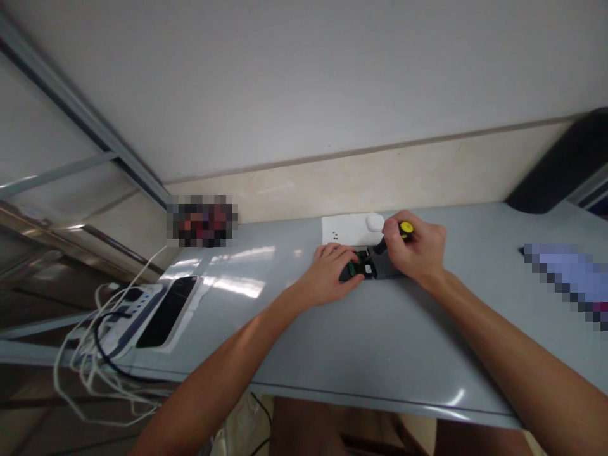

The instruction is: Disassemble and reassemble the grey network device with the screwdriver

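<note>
A dark, flat electronic device (386, 266) lies on the grey table, its green circuit board (352, 269) exposed at the left end. My left hand (335, 272) is wrapped around that left end, thumb at the near side and fingers at the far side. In my right hand (415, 247) is a screwdriver (406, 228) with a black and yellow handle. It leans down to the left, its tip at the device near the board; whether it sits in a screw is too small to tell. Behind the device, a white sheet (346, 228) carries several tiny dark screws (335, 235) and a rounded white case (375, 222).
On the left of the table (304, 354) lie a black-screened phone (168, 311) and a power strip (128, 320) with tangled white cables (88, 380). A black cylinder (555, 164) leans at the back right. Blurred-out items sit at the far left and right. A wall runs behind.
</note>
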